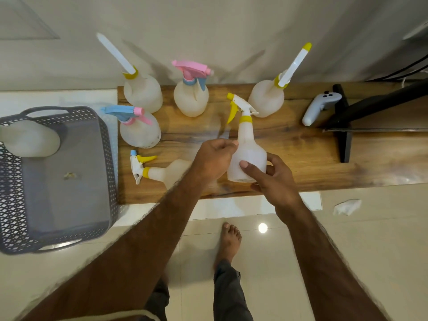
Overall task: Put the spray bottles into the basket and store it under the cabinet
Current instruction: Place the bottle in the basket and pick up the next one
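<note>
Bottle (249,156) with the yellow collar sits upright near the shelf (301,163) front, right hand (271,179) pinching its base, left hand (214,156) curled at its shoulder — a loose hold, so it could slip in transit. Basket (102,158) waits left — swinging across risks clipping the lying bottle (162,172). Four more stand behind.

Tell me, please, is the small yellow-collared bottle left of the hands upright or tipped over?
Tipped over: the small bottle lies on its side on the wooden board, trigger head pointing toward the basket.

Wooden board (289,163) under spray bottles (191,98)
</note>
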{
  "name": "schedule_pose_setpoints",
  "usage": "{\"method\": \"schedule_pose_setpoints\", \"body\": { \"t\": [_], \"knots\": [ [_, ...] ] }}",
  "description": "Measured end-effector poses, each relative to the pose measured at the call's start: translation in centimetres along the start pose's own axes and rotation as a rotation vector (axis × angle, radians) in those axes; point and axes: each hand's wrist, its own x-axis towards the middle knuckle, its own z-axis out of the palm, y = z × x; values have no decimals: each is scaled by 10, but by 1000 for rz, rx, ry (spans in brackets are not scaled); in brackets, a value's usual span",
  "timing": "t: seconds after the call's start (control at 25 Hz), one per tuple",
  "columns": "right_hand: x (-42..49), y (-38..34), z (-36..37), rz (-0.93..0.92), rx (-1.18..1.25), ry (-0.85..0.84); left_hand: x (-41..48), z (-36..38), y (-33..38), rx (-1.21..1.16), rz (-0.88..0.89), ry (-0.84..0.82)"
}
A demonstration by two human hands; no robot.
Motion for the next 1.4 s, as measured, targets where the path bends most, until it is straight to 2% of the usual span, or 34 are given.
{"method": "schedule_pose_setpoints", "body": {
  "t": [0.16,0.36,0.56,0.72,0.92,1.08,1.28,1.4],
  "knots": [
    [-42,-8,-2,-85,134,-87,-34,-19,13,-125,60,-62],
    [-75,-42,21,-247,152,-258,-67,-73,34,-231,155,-128],
    [-96,-93,74,-445,81,-421,-97,-148,46,-306,263,-31],
    [-110,-127,140,-584,-82,-491,-121,-222,42,-376,370,77],
    [-124,-136,243,-779,-399,-284,-134,-304,2,-255,562,397],
    [-120,-122,322,-924,-672,-213,-111,-341,-50,-223,552,558],
    [-78,-91,370,-843,-920,-151,-60,-329,-101,-53,500,700],
    [-43,-73,386,-791,-880,-156,-32,-317,-121,-26,452,711]
  ]
}}
